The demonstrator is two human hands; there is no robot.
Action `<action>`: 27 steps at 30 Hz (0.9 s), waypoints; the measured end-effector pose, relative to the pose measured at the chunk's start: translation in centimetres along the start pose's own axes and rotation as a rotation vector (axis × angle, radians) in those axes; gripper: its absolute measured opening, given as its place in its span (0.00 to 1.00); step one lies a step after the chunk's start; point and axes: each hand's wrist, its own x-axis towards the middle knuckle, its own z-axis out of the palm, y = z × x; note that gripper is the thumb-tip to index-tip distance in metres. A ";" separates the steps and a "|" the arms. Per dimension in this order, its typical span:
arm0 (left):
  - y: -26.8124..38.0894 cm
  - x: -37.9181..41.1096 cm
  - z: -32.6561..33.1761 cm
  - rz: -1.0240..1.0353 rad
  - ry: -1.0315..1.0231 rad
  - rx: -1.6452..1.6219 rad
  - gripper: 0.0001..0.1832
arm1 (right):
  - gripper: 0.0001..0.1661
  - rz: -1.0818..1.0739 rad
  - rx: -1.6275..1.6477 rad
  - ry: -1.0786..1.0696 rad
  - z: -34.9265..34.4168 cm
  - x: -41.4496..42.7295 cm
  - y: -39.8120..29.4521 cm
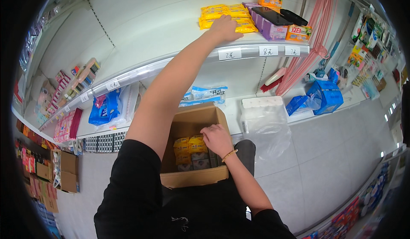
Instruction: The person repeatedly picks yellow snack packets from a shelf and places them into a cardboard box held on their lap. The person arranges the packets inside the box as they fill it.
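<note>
On the upper shelf, my left hand (224, 29) lies over the front of the stacked yellow soap packs (245, 26); its fingertips are partly hidden, so a grip cannot be made out. To the right of these packs stand purple boxes (274, 31) and orange boxes (298, 32). Below, an open cardboard box (195, 177) stands before me, holding yellow packs (182, 147) and grey-white packs (201, 163). My right hand (217, 139), with a beaded bracelet at the wrist, is at the box's right side, fingers curled over the inside; whether they hold anything is unclear.
A black phone (270, 16) and another black object (293, 17) lie on the boxes. Plastic-wrapped white rolls (264, 117) stand right of the carton. Pink hangers (307, 50), a red-bristled brush (272, 83) and a blue box (326, 96) are farther right. The shelf edge (192, 58) carries price tags.
</note>
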 end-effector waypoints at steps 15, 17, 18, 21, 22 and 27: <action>-2.5 -12.4 -7.0 0.370 0.517 0.269 0.25 | 0.04 -0.013 0.034 0.001 0.3 0.2 0.7; -2.8 -16.7 -7.8 0.381 0.571 0.249 0.26 | 0.07 0.032 0.040 -0.040 0.1 0.3 0.6; -2.9 -19.1 -8.1 0.371 0.572 0.202 0.26 | 0.09 0.054 0.033 -0.063 0.0 0.4 0.5; -2.6 -27.3 -7.4 0.337 0.504 0.122 0.28 | 0.19 0.247 0.616 -0.018 -0.8 1.2 0.0; -2.4 -30.1 -6.8 0.325 0.480 0.098 0.29 | 0.25 0.241 0.851 0.007 -1.2 1.4 -0.2; -0.5 -41.4 -1.6 0.214 0.257 -0.107 0.31 | 0.29 0.196 1.482 -0.263 -3.5 1.6 -1.8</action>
